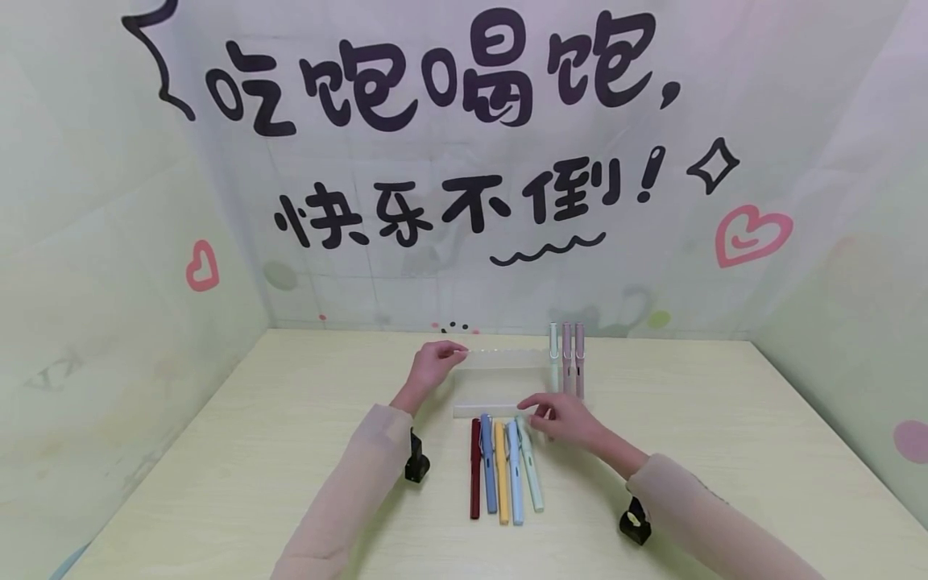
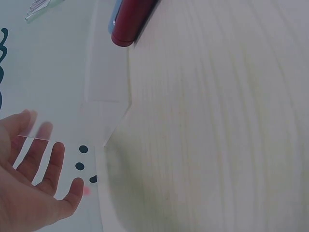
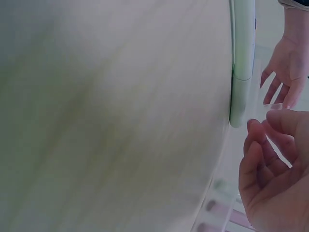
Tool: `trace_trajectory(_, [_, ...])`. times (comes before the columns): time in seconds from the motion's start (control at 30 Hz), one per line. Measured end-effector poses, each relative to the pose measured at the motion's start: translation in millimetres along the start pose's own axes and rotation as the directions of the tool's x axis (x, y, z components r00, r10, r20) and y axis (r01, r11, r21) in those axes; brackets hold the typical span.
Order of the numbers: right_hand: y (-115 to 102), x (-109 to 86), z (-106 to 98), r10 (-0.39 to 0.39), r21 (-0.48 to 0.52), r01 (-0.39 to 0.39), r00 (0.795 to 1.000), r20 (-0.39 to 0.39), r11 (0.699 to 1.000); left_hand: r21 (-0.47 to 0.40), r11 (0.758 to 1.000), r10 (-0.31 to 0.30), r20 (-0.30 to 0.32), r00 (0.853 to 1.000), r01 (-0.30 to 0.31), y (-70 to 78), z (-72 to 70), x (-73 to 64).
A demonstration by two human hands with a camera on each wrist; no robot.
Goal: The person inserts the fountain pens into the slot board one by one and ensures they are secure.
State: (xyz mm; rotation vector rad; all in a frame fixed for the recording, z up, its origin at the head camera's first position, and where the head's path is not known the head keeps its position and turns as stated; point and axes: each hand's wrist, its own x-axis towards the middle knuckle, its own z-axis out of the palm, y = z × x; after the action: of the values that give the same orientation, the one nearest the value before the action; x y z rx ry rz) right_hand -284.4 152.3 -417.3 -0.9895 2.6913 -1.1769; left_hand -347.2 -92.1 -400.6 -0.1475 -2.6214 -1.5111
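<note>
A clear plastic pen stand (image 1: 482, 410) is on the table. My left hand (image 1: 432, 364) pinches its upper left corner between thumb and fingers, the other fingers spread in the left wrist view. Two mauve pens (image 1: 567, 354) and a pale mint pen (image 1: 554, 342) lean in the stand's right end. Before it lie a dark red pen (image 1: 475, 471), a blue pen (image 1: 489, 467), a yellow pen (image 1: 501, 475), a light blue pen (image 1: 515, 475) and a pale green pen (image 1: 532, 471). Beside the pale green pen's upper end, my right hand (image 1: 569, 420) hovers with loosely bent fingers, holding nothing.
The pale wooden table (image 1: 275, 451) meets a printed cloth backdrop (image 1: 406, 298) with black lettering behind the stand. Similar cloth walls (image 1: 855, 282) rise at both sides. A black wrist camera (image 1: 416, 463) hangs under the left sleeve, another wrist camera (image 1: 635, 522) under the right.
</note>
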Motion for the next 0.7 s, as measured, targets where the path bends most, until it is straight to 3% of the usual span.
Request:
trace_trajectory(0.33, [-1.5,-0.1,3.8,-0.018,-0.084,0.025,0.996,0.084,0.996,-0.006,1.000,0.004,-0.006,1.000,-0.004,3.3,-1.5,-3.9])
trace_trajectory(0.7, [-2.4,-2.7,3.0,-0.055,-0.111,0.066,0.994,0.097,0.992,-0.018,1.000,-0.017,0.002,1.000,0.017,3.4,-0.7,-4.0])
